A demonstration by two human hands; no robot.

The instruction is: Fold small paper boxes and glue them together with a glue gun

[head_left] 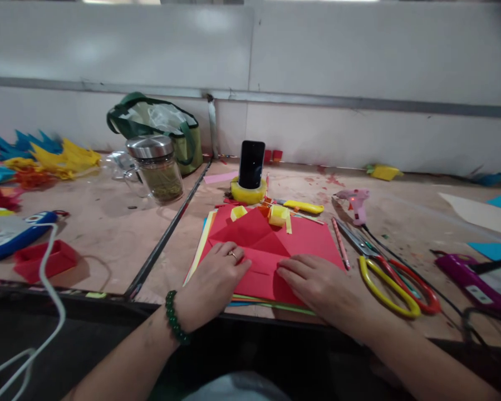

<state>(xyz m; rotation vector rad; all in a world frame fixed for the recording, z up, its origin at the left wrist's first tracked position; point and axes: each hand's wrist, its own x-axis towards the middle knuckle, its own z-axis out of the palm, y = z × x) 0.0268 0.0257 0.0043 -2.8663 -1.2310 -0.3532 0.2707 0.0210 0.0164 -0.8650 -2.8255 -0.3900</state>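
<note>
A sheet of red paper with diagonal folds lies on a stack of coloured sheets at the near edge of the table. My left hand, with a ring and a green bead bracelet, lies flat on the sheet's left part, fingers stretched along a fold. On the right part my right hand also presses flat, fingertips pointing left toward the left hand. Neither hand holds anything.
Yellow-handled scissors and red-handled scissors lie right of the paper, near a pink glue gun and a pencil. A phone stands in a yellow tape roll. Glass jar, green bag, red tray at left.
</note>
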